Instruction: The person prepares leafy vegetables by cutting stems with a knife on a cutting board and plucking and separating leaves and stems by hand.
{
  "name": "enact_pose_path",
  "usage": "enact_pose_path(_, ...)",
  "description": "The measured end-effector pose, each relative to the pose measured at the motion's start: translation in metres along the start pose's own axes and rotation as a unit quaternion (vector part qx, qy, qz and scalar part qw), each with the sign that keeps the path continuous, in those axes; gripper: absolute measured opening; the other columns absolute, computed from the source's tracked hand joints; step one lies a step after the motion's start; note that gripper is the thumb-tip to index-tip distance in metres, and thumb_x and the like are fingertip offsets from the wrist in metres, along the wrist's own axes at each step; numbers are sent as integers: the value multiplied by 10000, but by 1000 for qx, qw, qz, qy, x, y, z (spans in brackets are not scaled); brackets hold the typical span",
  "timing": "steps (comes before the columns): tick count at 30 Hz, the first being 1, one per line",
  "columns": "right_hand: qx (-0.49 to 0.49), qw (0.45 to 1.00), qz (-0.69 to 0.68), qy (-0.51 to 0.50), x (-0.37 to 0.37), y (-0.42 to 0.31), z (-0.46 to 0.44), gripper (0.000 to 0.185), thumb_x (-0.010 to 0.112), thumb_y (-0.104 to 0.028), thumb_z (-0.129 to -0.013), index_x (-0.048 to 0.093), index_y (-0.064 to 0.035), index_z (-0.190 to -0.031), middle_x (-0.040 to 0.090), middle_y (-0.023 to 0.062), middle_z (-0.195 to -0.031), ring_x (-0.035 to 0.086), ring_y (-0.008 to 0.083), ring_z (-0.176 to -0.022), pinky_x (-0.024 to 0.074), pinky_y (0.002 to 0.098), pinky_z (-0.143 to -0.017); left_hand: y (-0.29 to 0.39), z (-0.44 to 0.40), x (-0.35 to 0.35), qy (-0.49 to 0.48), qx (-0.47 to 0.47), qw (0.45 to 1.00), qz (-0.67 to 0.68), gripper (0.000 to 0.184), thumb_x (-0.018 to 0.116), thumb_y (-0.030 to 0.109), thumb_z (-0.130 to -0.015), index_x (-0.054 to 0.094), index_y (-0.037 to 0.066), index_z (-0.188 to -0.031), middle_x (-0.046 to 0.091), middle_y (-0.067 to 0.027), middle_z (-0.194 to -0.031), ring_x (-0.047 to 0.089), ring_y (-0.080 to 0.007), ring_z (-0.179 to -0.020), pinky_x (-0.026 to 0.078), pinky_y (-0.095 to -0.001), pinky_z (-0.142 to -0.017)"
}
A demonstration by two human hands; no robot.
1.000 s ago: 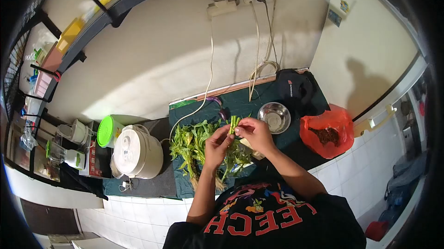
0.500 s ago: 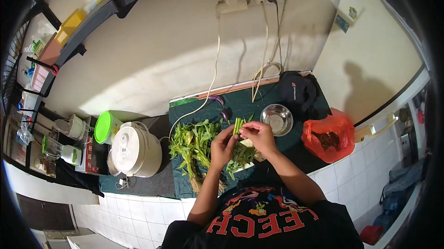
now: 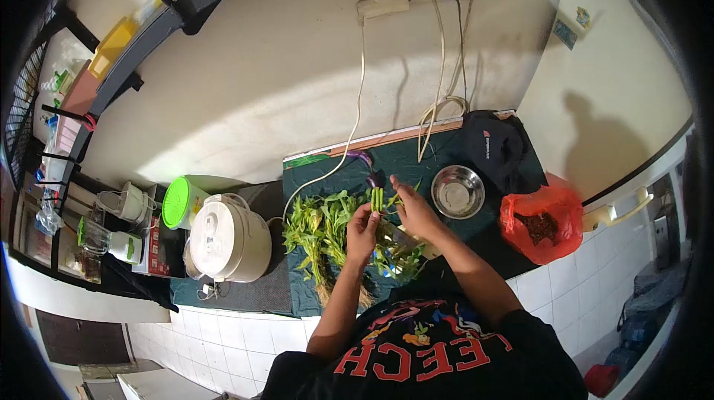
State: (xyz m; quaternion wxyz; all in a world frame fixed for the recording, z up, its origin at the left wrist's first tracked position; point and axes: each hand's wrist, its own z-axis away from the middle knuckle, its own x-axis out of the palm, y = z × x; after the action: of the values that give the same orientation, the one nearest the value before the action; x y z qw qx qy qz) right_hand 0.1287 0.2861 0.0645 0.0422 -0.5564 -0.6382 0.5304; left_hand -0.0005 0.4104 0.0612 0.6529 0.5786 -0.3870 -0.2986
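Observation:
A short bundle of green stems [image 3: 378,198] stands upright in my left hand [image 3: 362,230], whose fingers are closed round its lower end. My right hand [image 3: 413,210] is just right of the bundle, fingers extended and apart from the stems. Leafy greens with pale roots [image 3: 320,233] lie left of my left hand, and loose leaves [image 3: 399,255] lie below the hands. Beyond the bundle is a purple eggplant [image 3: 374,179]. A steel bowl [image 3: 457,192] sits to the right of my right hand.
A white rice cooker [image 3: 229,238] and a green-lidded container [image 3: 182,201] stand left. To the right are a black cap [image 3: 494,149] and a red plastic bag [image 3: 541,225] with dark contents. A white cable [image 3: 361,95] hangs down the wall onto the dark green cloth.
My right hand has come off the stem bundle and its fingers have spread. The bundle stays in my left hand. The whole view has shifted slightly.

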Motion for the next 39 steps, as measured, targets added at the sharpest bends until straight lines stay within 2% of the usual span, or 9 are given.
enact_pose_path(5, 85, 985, -145, -38, -14, -42, 11, 289, 719, -152, -888, 623, -6, -1118, 685, 145, -906, 699, 267, -805, 551, 354, -708, -5, -2, 5, 33, -3, 999, 27, 226, 602, 69, -987, 614, -19, -1195, 674, -39, -1050, 607, -94, -915, 482, -232, -810)
enact_pose_path(6, 61, 987, -146, 25, -7, -40, 11, 249, 758, -173, -867, 664, -5, -1025, 695, 116, -817, 701, 208, -710, 547, 306, -637, -5, -2, 8, 33, -6, 999, 26, 226, 602, 69, -987, 614, -19, -1195, 674, -39, -1050, 607, -94, -915, 482, -232, -810)
enact_pose_path(13, 154, 975, -157, -12, -8, -21, 15, 178, 705, -126, -905, 676, 19, -1004, 718, 139, -871, 699, 172, -721, 528, 295, -623, -3, -3, 17, 63, 65, 987, -130, 235, 716, 43, -891, 691, -27, -1114, 688, -85, -1024, 645, -154, -888, 510, -265, -782)
enact_pose_path(16, 97, 988, -123, 17, -4, -19, 16, 130, 687, -88, -886, 652, 17, -954, 682, 122, -804, 681, 209, -687, 516, 314, -610, 4, 2, 19, 67, 143, 941, -301, 291, 758, 31, -825, 697, -9, -1106, 691, -146, -1004, 675, -223, -880, 528, -305, -776)
enact_pose_path(26, 72, 984, -79, -141, -2, 4, 50, 101, 667, -83, -804, 608, -17, -853, 630, 138, -737, 643, 316, -689, 493, 395, -625, -36, 19, 0, 98, 110, 916, -373, 234, 699, 32, -861, 682, -30, -1085, 682, -153, -892, 666, -227, -729, 506, -311, -648)
enact_pose_path(30, 138, 981, -77, -116, 8, 40, 67, 95, 662, -89, -833, 668, -4, -876, 672, 147, -747, 669, 295, -672, 503, 370, -624, -35, 12, -12, 129, 17, 986, -106, 234, 604, 92, -988, 631, -42, -1177, 707, -64, -960, 613, -91, -830, 491, -261, -721)
enact_pose_path(32, 172, 981, -56, -77, 4, 51, 53, 76, 663, -79, -842, 693, -17, -873, 693, 135, -778, 681, 264, -694, 517, 349, -641, -18, 9, -12, 108, 15, 990, -92, 237, 593, 101, -997, 620, -47, -1180, 707, -61, -969, 621, -95, -862, 489, -253, -757)
enact_pose_path(36, 135, 988, -43, -68, -2, 61, 23, 187, 685, -116, -869, 699, -18, -1028, 714, 138, -898, 699, 266, -771, 533, 338, -690, -2, 9, -12, 54, -6, 998, -39, 228, 557, 99, -1016, 586, -27, -1204, 698, -60, -1003, 640, -113, -931, 492, -257, -842)
enact_pose_path(39, 21, 999, -14, -48, -2, 39, 13, 263, 685, -125, -882, 655, 9, -1106, 707, 172, -969, 702, 299, -836, 543, 362, -746, -2, 8, -8, 43, -18, 999, 18, 242, 537, 84, -1021, 567, -15, -1240, 688, -61, -1039, 642, -128, -954, 495, -271, -867)
